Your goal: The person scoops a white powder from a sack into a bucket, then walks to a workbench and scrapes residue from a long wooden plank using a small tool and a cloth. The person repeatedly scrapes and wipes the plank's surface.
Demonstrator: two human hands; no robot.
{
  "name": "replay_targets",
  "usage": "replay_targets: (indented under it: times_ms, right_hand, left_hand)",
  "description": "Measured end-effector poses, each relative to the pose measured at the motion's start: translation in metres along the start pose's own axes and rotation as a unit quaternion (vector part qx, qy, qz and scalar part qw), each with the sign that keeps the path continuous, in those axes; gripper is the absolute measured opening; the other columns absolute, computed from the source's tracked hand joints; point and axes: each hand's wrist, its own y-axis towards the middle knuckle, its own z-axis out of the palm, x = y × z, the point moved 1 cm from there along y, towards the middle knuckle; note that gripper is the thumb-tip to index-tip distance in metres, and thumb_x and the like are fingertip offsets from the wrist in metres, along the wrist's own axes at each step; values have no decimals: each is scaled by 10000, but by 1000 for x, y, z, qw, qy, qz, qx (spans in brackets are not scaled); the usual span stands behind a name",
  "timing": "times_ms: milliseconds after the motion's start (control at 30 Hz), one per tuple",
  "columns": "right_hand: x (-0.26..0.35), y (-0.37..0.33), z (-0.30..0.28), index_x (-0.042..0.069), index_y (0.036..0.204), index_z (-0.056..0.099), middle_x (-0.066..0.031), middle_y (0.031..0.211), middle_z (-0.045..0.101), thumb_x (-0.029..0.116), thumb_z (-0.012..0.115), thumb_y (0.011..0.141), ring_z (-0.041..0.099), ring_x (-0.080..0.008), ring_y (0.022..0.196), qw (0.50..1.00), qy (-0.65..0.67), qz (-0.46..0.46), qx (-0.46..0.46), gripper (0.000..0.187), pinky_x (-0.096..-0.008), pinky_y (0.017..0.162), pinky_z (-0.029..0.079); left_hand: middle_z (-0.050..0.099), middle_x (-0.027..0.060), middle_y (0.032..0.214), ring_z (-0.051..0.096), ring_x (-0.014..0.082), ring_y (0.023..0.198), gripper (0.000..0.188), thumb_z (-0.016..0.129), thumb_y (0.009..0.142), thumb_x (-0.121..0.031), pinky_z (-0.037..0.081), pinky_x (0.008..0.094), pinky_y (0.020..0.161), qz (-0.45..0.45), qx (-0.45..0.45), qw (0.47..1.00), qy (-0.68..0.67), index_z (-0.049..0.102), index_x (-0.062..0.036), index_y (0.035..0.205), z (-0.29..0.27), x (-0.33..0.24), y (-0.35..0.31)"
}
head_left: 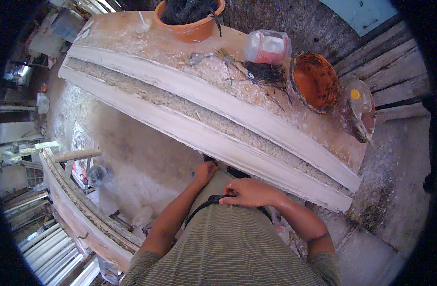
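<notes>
My right hand [249, 191] is at my waist, its fingers and thumb closed on a black strap [210, 202] that runs across my striped olive shirt [237, 238]. Farther forward and to the left, my left hand [205, 172] has its fingers curled in by the front of my clothing, close to the table's near side; what they hold, if anything, is hidden. Just beyond both hands lies a long white plaster-like moulding [190, 121], slanting from far left to near right. Between its two smooth bands runs a rough, fibrous channel [194, 112].
The moulding rests on a dusty tabletop [147, 45]. Behind it stand an orange basin [192, 31] of dark fibres, a clear plastic jug [267, 46], a stained orange bowl [315, 82] and a tilted container [359, 107]. A curved wooden frame [85, 209] stands at left.
</notes>
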Motion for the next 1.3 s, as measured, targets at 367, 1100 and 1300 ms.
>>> replay_targets:
  times_ms: [367, 1100, 1300]
  right_hand:
    - [-6, -41, -10, 92, 1127, 686, -69, 973, 695, 523, 707, 916, 677, -228, 935, 994, 56, -86, -41, 480, -389, 817, 532]
    - [-196, -195, 142, 65, 1135, 604, 38, 923, 610, 153, 750, 887, 577, -82, 878, 873, 450, 162, 93, 301, -287, 847, 486]
    - [-217, -192, 157, 52, 1024, 678, 18, 913, 667, 208, 756, 897, 620, -91, 866, 896, 407, 150, 100, 216, -304, 784, 523]
  left_hand:
    - [725, 203, 1013, 703, 358, 922, 333, 731, 899, -350, 542, 448, 829, -75, -37, 996, -5, 705, -60, 1059, -22, 7, -12]
    - [685, 83, 1132, 638, 217, 1074, 384, 723, 937, -285, 480, 385, 980, -349, 106, 857, -365, 623, -23, 1199, -106, -59, -313]
    - [687, 93, 1109, 639, 223, 1061, 380, 692, 956, -347, 486, 382, 975, -334, 218, 849, -346, 646, -23, 1150, -123, -53, -289]
